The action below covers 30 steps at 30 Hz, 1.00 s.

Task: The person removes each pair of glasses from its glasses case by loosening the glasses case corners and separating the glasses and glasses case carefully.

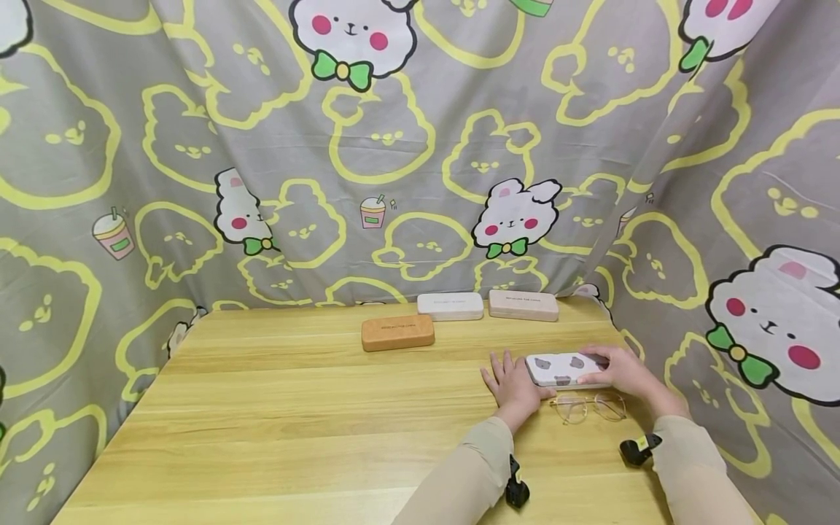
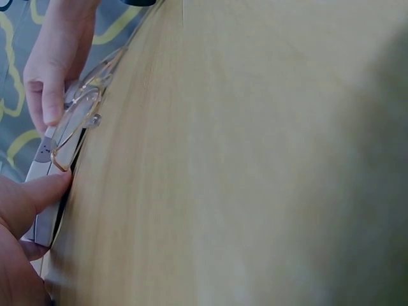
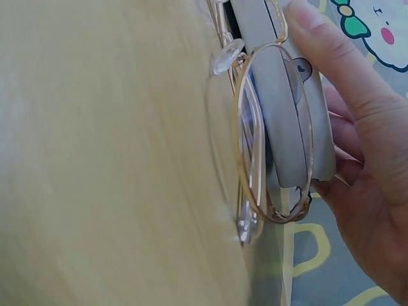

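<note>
A white glasses case (image 1: 558,364) with grey bear-head prints lies at the right side of the table. My right hand (image 1: 623,372) grips its right end, the thumb (image 3: 331,51) along the front side and the other fingers behind. At the left end, my left hand (image 1: 515,386) rests with its fingers spread on the tabletop and its thumb (image 2: 48,190) against the case's front side. Thin gold-rimmed eyeglasses (image 1: 590,402) stand just in front of the case, their temples folded, lenses toward me.
Further back lie an orange-brown case (image 1: 397,335), a white case (image 1: 450,308) and a pale pink case (image 1: 523,306). The wooden table (image 1: 275,408) reaches a patterned curtain (image 1: 407,182) at the back and sides. Black wrist cameras hang beneath both sleeves.
</note>
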Each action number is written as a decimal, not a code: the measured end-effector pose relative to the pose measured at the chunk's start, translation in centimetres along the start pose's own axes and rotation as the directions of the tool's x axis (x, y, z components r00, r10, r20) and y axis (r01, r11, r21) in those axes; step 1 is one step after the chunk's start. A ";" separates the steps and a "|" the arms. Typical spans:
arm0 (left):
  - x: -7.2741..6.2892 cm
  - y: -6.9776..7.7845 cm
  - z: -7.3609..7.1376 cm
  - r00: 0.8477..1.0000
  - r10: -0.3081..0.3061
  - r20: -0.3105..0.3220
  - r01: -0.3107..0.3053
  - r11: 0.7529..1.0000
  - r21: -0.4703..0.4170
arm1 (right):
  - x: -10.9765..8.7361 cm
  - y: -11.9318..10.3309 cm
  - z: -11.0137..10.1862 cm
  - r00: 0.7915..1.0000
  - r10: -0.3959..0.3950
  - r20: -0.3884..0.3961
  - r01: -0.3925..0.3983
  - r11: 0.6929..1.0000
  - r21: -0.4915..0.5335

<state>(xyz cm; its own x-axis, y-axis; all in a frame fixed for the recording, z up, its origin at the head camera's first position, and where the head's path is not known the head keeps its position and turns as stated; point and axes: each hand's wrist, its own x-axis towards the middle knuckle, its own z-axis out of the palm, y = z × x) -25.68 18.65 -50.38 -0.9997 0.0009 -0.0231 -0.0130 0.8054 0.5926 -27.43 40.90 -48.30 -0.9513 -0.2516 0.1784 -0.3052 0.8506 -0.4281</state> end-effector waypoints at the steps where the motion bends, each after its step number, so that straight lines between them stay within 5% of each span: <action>1: 0.0 0.0 0.0 1.000 0.000 0.000 0.000 1.000 -0.001 | 0.0 0.0 0.0 1.000 -0.001 -0.002 0.001 1.000 -0.003; 30: 0.2 -0.4 0.3 1.000 0.015 -0.001 -0.015 1.000 0.000 | -0.2 -0.8 -0.2 1.000 -0.025 0.018 0.026 0.999 -0.033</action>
<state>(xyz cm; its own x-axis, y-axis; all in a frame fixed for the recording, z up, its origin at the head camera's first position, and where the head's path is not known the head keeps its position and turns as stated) -25.87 18.45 -50.87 -0.9998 0.0122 -0.0139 0.0016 0.8051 0.5932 -27.01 40.36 -47.84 -0.9439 -0.2813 0.1727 -0.3280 0.8588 -0.3937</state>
